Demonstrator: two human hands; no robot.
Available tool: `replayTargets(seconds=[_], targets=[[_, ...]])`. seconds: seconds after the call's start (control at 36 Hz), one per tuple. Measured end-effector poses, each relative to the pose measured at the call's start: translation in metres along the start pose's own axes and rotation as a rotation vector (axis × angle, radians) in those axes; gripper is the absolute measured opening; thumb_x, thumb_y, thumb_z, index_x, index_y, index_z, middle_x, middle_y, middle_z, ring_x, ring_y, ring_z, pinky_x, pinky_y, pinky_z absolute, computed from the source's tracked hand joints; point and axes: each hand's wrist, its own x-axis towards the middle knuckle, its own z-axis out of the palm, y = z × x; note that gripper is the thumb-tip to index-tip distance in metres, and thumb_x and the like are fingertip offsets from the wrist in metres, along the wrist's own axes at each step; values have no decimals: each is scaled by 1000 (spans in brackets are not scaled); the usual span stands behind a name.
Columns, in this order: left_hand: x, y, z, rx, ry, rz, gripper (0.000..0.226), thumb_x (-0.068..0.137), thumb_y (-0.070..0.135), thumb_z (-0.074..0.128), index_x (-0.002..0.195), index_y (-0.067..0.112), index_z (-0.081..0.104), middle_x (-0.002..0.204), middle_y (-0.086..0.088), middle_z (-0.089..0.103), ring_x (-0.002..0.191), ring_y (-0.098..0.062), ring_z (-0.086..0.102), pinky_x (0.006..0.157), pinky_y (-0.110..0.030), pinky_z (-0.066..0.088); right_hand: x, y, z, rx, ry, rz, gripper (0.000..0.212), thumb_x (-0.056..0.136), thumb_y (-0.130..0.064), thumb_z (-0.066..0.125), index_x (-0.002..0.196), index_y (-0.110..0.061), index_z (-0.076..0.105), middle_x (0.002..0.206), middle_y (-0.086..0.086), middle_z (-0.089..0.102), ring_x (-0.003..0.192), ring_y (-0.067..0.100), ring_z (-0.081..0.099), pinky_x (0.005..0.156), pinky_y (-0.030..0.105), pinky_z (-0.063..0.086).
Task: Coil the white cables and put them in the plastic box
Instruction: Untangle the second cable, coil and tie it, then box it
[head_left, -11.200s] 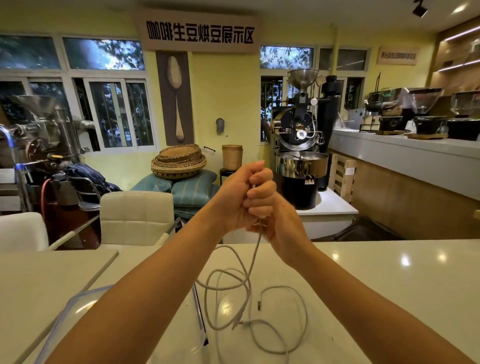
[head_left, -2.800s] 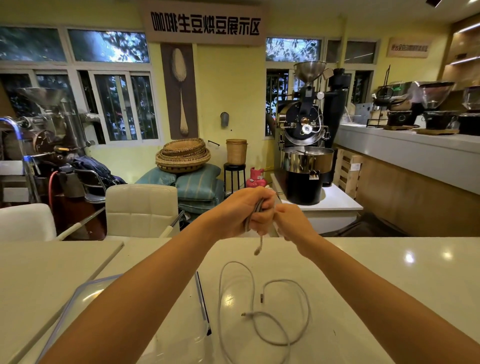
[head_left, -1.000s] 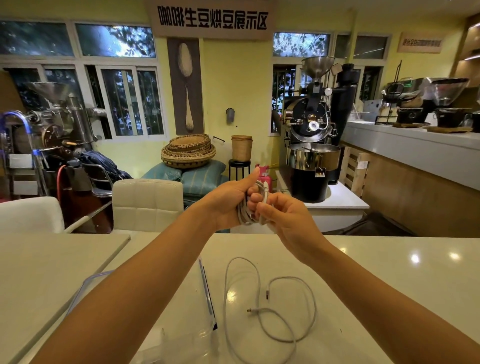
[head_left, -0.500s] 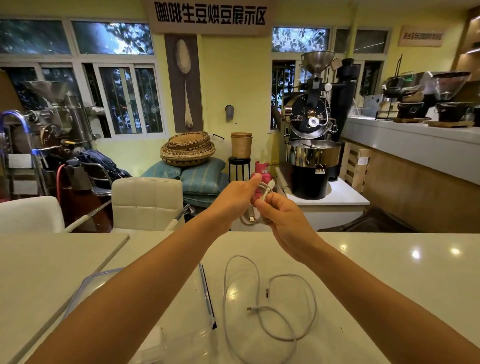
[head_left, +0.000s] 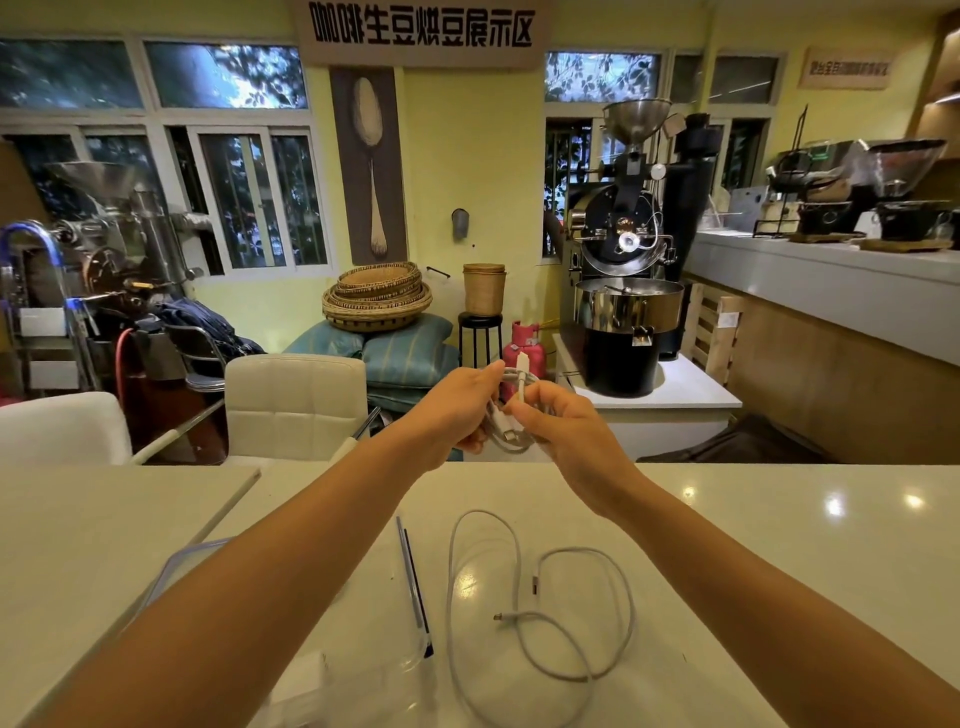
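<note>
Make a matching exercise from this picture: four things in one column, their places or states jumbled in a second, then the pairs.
Things
1. coiled cable
2. loose cable
3. plastic box
4. white chair

Places or states
A. spread in loops on the table
B. beyond the table's far edge
C. held up between both hands
D. on the table, under the left forearm

Pairs: 1-C, 2-A, 3-D, 4-B

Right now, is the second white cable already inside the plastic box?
No, the loose cable lies uncoiled on the table, right of the plastic box.
</note>
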Motion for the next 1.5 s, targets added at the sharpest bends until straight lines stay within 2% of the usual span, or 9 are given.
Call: replayTargets(seconds=[0.19, 0.31, 0.42, 0.67, 0.83, 0.94, 1.08, 1.31, 1.5], targets=[[1, 4, 5, -56, 127, 42, 44, 99, 33, 26, 64, 12, 44, 52, -6, 40, 46, -15, 35, 43, -23, 29, 0, -4, 4, 199, 48, 19, 25, 96, -13, 38, 85, -9, 60, 85, 9, 61, 71, 6, 62, 65, 13, 51], [6, 2, 2, -46, 210, 104, 45, 99, 32, 26, 62, 14, 45, 42, -2, 41, 36, -12, 36, 37, -20, 29, 2, -9, 4, 262, 146, 30, 35, 95, -10, 35, 88, 18, 53, 102, 42, 48, 92, 47, 48, 80, 29, 43], [5, 1, 0, -60, 252, 159, 43, 99, 31, 26, 64, 16, 45, 49, -4, 46, 42, -14, 40, 43, -25, 32, 4, -15, 6, 266, 190, 80, 34, 91, -7, 39, 67, 15, 50, 71, 24, 42, 75, 27, 42, 75, 32, 40], [1, 4, 1, 153, 366, 315, 39, 100, 24, 26, 81, 6, 56, 70, -7, 52, 71, -23, 49, 62, -24, 41, 7, -12, 15, 173, 189, 123, 32, 90, -7, 43, 104, 21, 51, 102, 38, 54, 87, 28, 49, 98, 54, 44], [-8, 3, 3, 309, 341, 396, 39, 100, 19, 25, 107, -3, 56, 85, -10, 47, 83, -24, 46, 74, -31, 36, 6, -7, 15, 122, 199, 58, 6, 89, -7, 52, 86, -10, 56, 87, -3, 56, 93, 22, 54, 78, 32, 53], [-8, 3, 3, 322, 326, 421, 35, 99, 20, 26, 97, 3, 57, 75, -7, 45, 70, -18, 44, 71, -36, 34, 6, -3, 14, 179, 231, -6, 34, 84, -3, 59, 89, -30, 40, 101, -2, 50, 108, 26, 53, 80, 36, 54], [-7, 1, 3, 298, 311, 427, 36, 100, 21, 27, 92, 2, 57, 63, 6, 35, 74, -20, 43, 68, -28, 31, 12, -3, 8, 435, 185, 196, 56, 80, 5, 60, 121, -19, 30, 102, 9, 54, 99, 26, 58, 84, 39, 53], [-4, -4, 1, 383, 280, 461, 39, 99, 20, 27, 62, 16, 39, 62, 6, 33, 62, -10, 33, 59, -21, 19, 11, -5, 2, 498, -77, 313, 21, 87, 3, 49, 104, -7, 55, 86, 9, 62, 77, 20, 62, 65, 25, 56], [-2, -7, -4, 306, 231, 339, 45, 100, 27, 24, 106, -4, 55, 92, -17, 54, 93, -32, 53, 79, -35, 38, 13, 1, 3, 430, -144, 252, 20, 88, 2, 49, 93, -16, 57, 80, 4, 68, 63, 15, 70, 61, 25, 59]])
